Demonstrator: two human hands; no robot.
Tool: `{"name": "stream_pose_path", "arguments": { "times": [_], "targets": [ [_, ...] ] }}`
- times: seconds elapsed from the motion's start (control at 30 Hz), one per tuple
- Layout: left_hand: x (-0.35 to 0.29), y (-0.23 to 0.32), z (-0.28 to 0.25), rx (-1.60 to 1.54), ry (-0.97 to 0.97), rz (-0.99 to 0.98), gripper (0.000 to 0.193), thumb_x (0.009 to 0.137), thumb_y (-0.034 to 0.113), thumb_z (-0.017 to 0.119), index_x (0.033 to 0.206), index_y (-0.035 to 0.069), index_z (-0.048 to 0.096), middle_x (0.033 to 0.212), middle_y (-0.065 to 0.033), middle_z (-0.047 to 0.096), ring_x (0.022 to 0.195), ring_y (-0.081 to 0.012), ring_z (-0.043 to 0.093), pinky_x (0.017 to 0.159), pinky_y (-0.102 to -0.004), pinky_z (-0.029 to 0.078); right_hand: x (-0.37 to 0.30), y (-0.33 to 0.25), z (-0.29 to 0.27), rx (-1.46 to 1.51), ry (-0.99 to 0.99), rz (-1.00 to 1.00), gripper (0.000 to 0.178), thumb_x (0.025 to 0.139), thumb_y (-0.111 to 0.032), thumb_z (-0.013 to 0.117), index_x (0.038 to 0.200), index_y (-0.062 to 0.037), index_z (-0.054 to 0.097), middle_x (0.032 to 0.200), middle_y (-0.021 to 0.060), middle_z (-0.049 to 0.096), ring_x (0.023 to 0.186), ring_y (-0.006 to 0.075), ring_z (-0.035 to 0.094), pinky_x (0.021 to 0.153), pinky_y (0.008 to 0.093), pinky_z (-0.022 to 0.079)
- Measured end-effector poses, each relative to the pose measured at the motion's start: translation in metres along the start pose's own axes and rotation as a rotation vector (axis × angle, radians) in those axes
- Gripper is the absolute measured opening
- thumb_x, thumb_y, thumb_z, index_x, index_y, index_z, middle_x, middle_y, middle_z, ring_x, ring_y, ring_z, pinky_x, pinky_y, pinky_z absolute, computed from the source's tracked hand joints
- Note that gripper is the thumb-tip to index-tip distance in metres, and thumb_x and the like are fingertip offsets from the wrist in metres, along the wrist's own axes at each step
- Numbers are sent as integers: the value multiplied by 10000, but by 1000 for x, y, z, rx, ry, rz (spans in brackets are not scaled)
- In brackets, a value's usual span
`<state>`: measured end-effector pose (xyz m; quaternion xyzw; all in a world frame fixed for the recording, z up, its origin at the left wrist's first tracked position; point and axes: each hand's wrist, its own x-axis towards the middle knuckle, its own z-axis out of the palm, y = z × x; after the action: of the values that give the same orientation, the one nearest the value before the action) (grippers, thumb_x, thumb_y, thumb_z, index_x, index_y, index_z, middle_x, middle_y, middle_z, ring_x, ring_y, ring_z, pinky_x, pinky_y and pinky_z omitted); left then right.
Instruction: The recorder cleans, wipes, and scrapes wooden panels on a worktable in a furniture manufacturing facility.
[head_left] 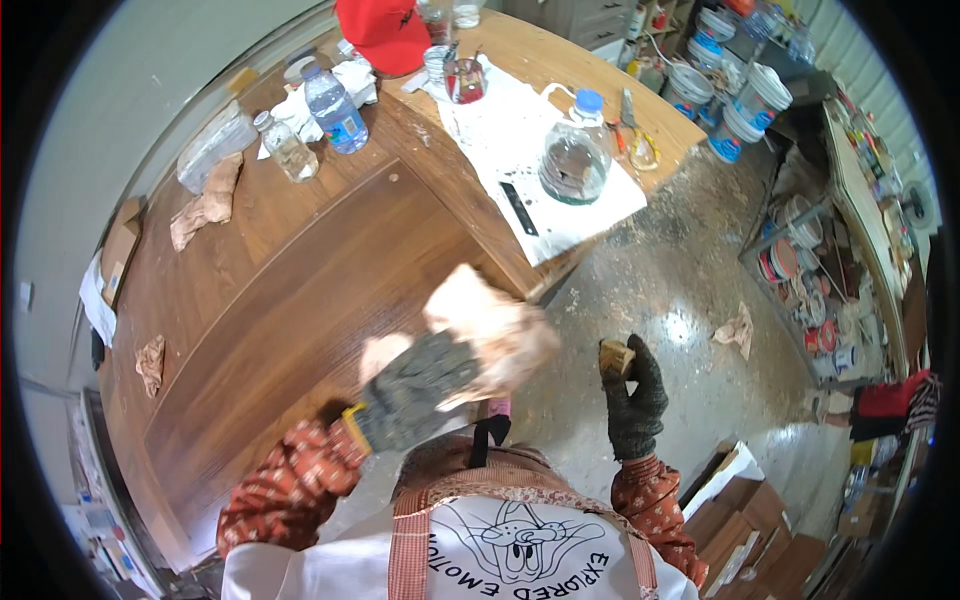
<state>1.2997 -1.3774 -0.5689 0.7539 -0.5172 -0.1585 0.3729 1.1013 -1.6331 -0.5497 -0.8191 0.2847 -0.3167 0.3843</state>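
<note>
My left hand (pixel 420 388), in a dark grey knit glove, is closed on a crumpled beige cloth (pixel 495 335), blurred by motion, above the near edge of a brown wooden panel (pixel 330 270). Out to the right over the floor, my right hand (pixel 634 405) wears a matching glove. Its thumb and fingers grip a small yellowish-brown block (pixel 616 357) that looks like wood. On the tabletop beyond lie a white paper sheet (pixel 620 200), a black flat strip (pixel 519 208) and a big clear jar with liquid (pixel 574 165).
Bottles (pixel 337 115), a red cap (pixel 382 35) and another beige cloth (pixel 208 203) are on the table's far side. Pliers (pixel 627 118) lie by the right corner. Paint buckets (pixel 735 130) and a cluttered shelf (pixel 815 270) stand right; wooden boards (pixel 755 525) lie lower right.
</note>
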Motion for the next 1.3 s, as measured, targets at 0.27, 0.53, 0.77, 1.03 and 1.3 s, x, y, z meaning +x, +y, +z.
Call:
{"name": "stream_pose_path", "arguments": {
  "times": [0.27,0.53,0.77,1.03,1.3],
  "targets": [
    [120,-50,-3,56,404,278,429,888,281,622,1229,25,570,1056,-132,646,945,-204,593,816,-352,484,70,-4,14,6,-83,-86,494,830,-81,720,1290,-23,551,1157,142,639,993,229,631,850,342,507],
    [-48,-123,-121,1072,654,-597,251,938,195,489,1074,13,596,1068,-192,591,1001,-380,540,945,-443,409,125,36,11,130,-272,-68,495,830,-96,739,1286,-26,559,1153,130,642,974,219,627,845,336,505],
    [94,-9,-16,792,725,-372,399,838,146,583,1205,-11,574,1216,-207,577,1180,-343,526,1033,-462,382,180,23,39,215,-462,-207,463,779,-98,751,1214,-41,600,1065,144,653,924,269,632,817,366,509],
    [71,72,23,654,448,-567,485,776,210,704,1219,41,602,1352,-169,525,1330,-397,403,1107,-514,298,206,-12,54,241,-700,-562,479,751,-181,763,1164,10,611,1012,157,653,932,336,627,834,426,497],
    [110,-35,-61,669,728,-770,448,864,194,631,1271,26,549,1292,-213,542,1277,-385,437,1093,-453,320,219,-4,51,183,-705,-719,498,769,-166,754,1210,-1,592,1068,149,664,960,321,636,835,401,505]
  ]
}}
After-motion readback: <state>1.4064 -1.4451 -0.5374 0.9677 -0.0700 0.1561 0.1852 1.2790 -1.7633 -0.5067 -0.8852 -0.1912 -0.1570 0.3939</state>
